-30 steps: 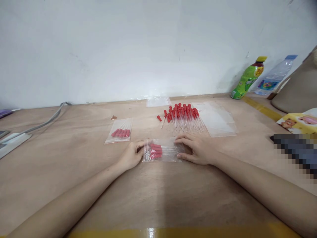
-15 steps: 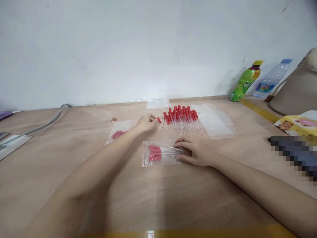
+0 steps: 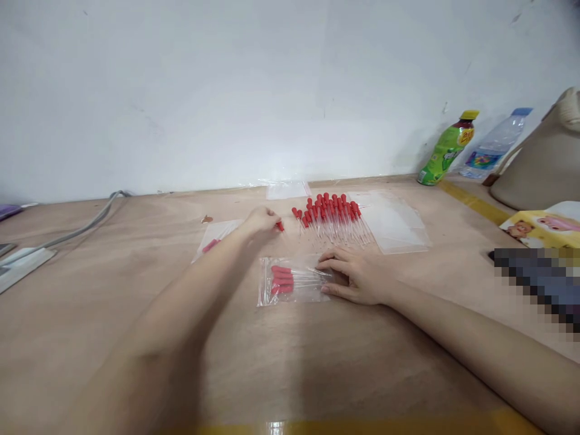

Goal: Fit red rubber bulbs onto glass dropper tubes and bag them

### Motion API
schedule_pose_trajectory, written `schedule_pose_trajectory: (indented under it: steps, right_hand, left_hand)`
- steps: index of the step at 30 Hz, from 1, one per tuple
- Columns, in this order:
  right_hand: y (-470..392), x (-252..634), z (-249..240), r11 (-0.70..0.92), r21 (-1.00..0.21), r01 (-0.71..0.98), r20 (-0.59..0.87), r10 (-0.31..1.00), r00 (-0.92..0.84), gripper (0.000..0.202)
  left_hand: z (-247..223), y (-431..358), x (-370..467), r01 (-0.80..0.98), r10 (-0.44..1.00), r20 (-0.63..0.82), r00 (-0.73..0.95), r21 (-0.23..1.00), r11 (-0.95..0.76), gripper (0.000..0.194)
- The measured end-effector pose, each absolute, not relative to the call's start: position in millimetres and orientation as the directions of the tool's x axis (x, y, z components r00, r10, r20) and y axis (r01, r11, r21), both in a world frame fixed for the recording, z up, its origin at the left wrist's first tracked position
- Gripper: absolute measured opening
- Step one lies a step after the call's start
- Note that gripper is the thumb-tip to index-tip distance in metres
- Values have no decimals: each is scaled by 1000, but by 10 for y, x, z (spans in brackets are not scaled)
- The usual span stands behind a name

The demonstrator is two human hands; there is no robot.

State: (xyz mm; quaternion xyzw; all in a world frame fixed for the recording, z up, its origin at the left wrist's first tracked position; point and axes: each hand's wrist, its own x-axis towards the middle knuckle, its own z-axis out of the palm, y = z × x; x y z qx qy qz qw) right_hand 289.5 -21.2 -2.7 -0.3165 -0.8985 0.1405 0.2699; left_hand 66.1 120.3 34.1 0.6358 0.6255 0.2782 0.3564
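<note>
My left hand (image 3: pixel 263 220), its fingers pinched, holds a glass dropper with a red rubber bulb (image 3: pixel 280 226), just left of the dropper pile. The pile of red-bulbed droppers (image 3: pixel 333 214) lies with bulbs toward the wall and clear tubes toward me. In front of it is a clear zip bag (image 3: pixel 303 290) holding several droppers, bulbs (image 3: pixel 281 281) to the left. My right hand (image 3: pixel 356 277) rests on the bag's right end, thumb and fingers apart. Partly behind my left forearm lies another bag of droppers (image 3: pixel 208 241).
Flat clear bags (image 3: pixel 399 223) lie right of the pile, and another bag (image 3: pixel 287 190) sits by the wall. Farther right stand a green bottle (image 3: pixel 446 154), a water bottle (image 3: pixel 492 151) and a beige bag (image 3: pixel 541 160). A grey cable (image 3: pixel 99 214) runs at left.
My left hand has moved a little left, away from the pile, with a dropper at its fingertips. My right hand stays on the bag.
</note>
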Motion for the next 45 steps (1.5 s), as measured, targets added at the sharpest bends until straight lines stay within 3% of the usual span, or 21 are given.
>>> schedule_pose_trajectory:
  steps: [4,8,10,15,27,34,39,45]
  right_hand:
    - [-213,2900,-34,756,-418,503,398,650,-647,38]
    - [-215,2904,-24,756,-414,506,396,651,-648,37]
    - [-216,2902,-14,758,-418,501,396,648,-651,37]
    - [-210,2898,-20,765,-431,478,410,638,-652,36]
    - [-209,2903,-30,756,-439,485,400,648,-648,37]
    - [-209,2898,-29,757,-430,492,400,648,-648,36]
    - [-203,2902,-31,763,-430,483,407,642,-650,36]
    - [-213,2910,-9,753,-428,499,384,652,-654,36]
  left_hand:
    - [459,920,230,497,999,-2,47,867,-22,14]
    - [447,589,-213,291,903,301,-305,933,-213,17]
    - [364,413,-385,223,885,283,-369,952,-212,17]
    - [132,51,-550,182,920,217,-326,969,-164,22]
    - [16,-60,-229,-80,939,113,-324,986,-147,17]
    - [6,-141,-165,-72,960,91,-267,991,-113,18]
    - [17,-132,-116,93,987,86,-138,993,-73,31]
    - [12,-45,-92,244,970,232,-76,947,-208,28]
